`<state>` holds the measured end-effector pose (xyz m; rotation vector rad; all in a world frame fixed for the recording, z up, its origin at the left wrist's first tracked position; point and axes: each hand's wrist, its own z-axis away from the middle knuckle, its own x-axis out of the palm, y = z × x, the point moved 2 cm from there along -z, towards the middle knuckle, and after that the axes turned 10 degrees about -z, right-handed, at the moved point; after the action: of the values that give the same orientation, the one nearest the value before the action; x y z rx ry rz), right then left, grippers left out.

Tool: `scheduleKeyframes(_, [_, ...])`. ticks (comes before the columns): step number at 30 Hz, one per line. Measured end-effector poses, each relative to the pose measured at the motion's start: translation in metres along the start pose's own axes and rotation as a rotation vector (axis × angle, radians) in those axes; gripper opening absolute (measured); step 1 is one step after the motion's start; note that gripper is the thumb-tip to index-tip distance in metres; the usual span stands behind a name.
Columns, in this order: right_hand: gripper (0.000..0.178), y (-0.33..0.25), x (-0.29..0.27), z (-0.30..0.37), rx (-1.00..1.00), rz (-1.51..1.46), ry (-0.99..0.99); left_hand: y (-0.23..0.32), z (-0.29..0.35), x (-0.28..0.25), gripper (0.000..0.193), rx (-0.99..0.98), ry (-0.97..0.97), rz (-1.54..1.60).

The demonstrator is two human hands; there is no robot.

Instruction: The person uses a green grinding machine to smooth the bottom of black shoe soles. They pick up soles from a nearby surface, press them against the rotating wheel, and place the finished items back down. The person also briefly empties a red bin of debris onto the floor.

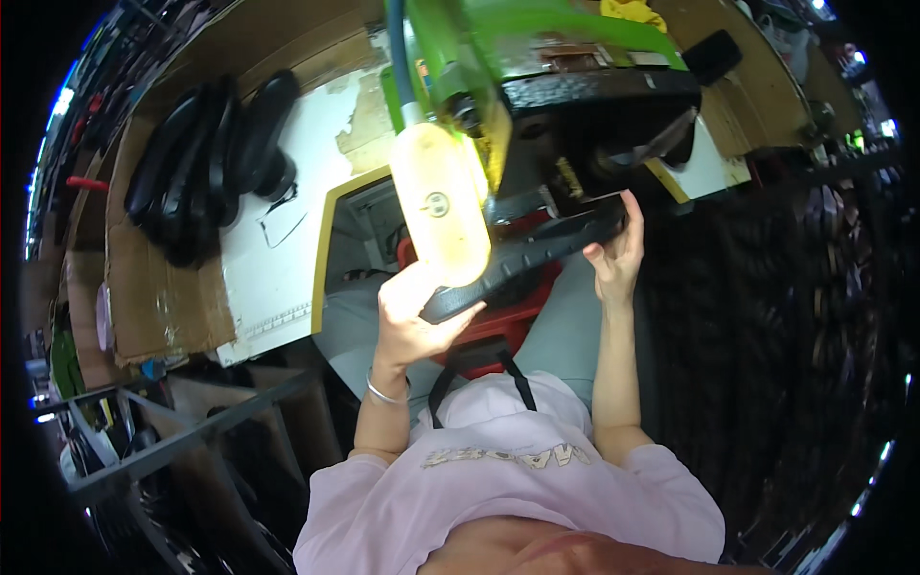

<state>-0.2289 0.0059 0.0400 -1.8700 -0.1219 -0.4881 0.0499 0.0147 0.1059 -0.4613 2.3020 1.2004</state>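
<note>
While both hands grasp the black sole (pixel 551 248), it sits on the wearer's side of the machine (pixel 594 96), right end nearer it; left hand (pixel 412 311) grips the left end, thumb underneath; right hand (pixel 621 261) holds the right end between fingers and thumb; pale cover (pixel 446 216) at the machine's left; black footwear (pixel 187 172) farther left of the machine, beside cardboard (pixel 163 316).

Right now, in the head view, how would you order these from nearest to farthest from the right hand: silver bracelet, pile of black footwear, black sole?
1. Black sole: nearest, its right end at the right hand.
2. Silver bracelet: to the left, lower in view.
3. Pile of black footwear: farthest, far left, beside cardboard.
</note>
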Motion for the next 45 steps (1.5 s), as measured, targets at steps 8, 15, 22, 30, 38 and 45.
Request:
scheduleKeyframes(8, [0.095,0.005,-0.005,-0.033,-0.158,0.052,-0.026,-0.015,-0.018,0.003,0.031,0.004,0.116,0.078])
scheduleKeyframes(15, [0.095,0.009,0.024,-0.026,-0.139,0.044,-0.01,-0.026,-0.008,-0.021,0.028,-0.075,0.145,0.055])
scheduleKeyframes(22, [0.1,0.03,0.047,-0.016,-0.1,0.073,-0.062,-0.062,0.019,-0.038,0.033,-0.184,0.183,0.128])
scheduleKeyframes(30, [0.103,0.024,0.067,-0.009,-0.264,0.099,-0.084,-0.085,0.033,-0.036,0.034,-0.127,0.205,0.215])
scheduleKeyframes(38, [0.09,0.018,0.006,-0.038,-0.152,0.05,-0.107,-0.036,-0.003,-0.007,0.036,0.027,0.219,0.098])
scheduleKeyframes(45, [0.089,0.023,0.028,-0.034,-0.152,-0.023,-0.175,-0.05,0.006,-0.023,0.036,-0.035,0.185,0.069])
